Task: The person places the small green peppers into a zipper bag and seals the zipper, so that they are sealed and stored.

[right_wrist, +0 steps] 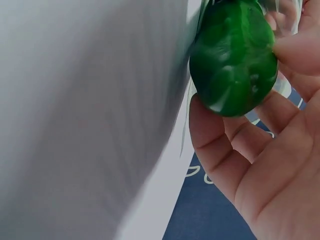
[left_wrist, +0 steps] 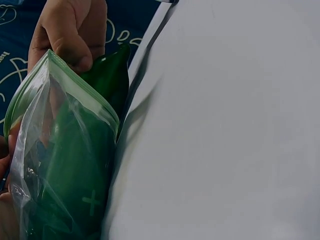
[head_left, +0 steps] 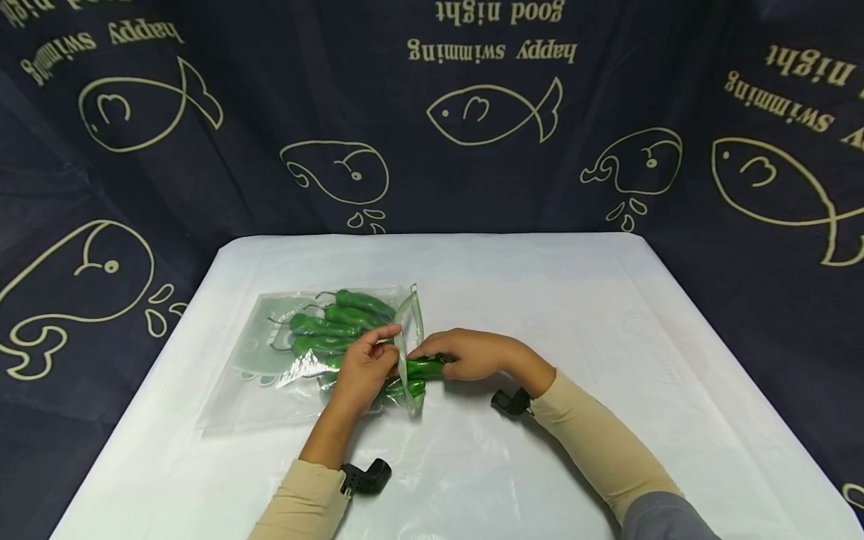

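Observation:
A clear zip bag (head_left: 256, 390) with a green zip edge lies on the table, several green peppers (head_left: 324, 326) inside it. My left hand (head_left: 367, 367) pinches the bag's rim near its mouth, which faces right. In my right hand (head_left: 472, 354) is a green pepper (head_left: 425, 368), held by its near end while its other end is inside the bag mouth. The right wrist view shows the thumb and fingers around the blunt end of this pepper (right_wrist: 235, 60). From the left wrist, the green zip strip (left_wrist: 87, 90) stands open in front of the right hand (left_wrist: 67, 35).
The white-covered table (head_left: 574, 300) extends around the bag, its far edge against a dark curtain (head_left: 499, 187) with fish and whale drawings. A black wrist camera (head_left: 367, 476) sits on the left wrist, another camera (head_left: 511, 403) on the right.

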The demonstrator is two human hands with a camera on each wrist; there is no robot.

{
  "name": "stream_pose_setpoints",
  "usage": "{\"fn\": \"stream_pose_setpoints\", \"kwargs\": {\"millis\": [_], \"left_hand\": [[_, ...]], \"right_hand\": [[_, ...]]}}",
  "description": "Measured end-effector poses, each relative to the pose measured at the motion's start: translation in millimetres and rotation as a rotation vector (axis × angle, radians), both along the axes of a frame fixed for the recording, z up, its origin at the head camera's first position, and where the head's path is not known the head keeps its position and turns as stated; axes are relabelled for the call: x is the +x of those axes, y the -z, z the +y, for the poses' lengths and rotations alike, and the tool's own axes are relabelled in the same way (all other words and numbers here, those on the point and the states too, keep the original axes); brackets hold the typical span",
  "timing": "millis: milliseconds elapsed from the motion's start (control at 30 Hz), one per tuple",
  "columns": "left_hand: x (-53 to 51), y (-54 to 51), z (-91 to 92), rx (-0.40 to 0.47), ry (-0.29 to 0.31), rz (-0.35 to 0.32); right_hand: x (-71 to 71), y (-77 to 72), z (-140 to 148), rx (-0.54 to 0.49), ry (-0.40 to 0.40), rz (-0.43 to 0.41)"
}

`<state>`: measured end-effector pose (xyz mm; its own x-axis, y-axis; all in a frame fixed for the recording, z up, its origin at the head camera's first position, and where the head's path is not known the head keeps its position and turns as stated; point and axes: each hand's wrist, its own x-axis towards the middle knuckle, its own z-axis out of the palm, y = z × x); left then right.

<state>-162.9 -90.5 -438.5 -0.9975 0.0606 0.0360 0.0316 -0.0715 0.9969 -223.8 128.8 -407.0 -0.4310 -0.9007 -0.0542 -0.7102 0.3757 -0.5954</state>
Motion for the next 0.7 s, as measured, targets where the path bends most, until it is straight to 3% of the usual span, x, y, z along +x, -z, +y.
{"fn": "stream_pose_setpoints", "kwargs": {"millis": [333, 700], "left_hand": [[-0.8, 0.8, 0.2, -0.017, -0.009, 0.003], [-1.4, 0.3, -0.1, -0.024, -0.01, 0.011]], "right_hand": [[-4.2, 2.0, 0.2, 0.032, 0.035, -0.093], [-5.4, 3.6, 0.9, 0.015, -0.004, -0.096]]}}
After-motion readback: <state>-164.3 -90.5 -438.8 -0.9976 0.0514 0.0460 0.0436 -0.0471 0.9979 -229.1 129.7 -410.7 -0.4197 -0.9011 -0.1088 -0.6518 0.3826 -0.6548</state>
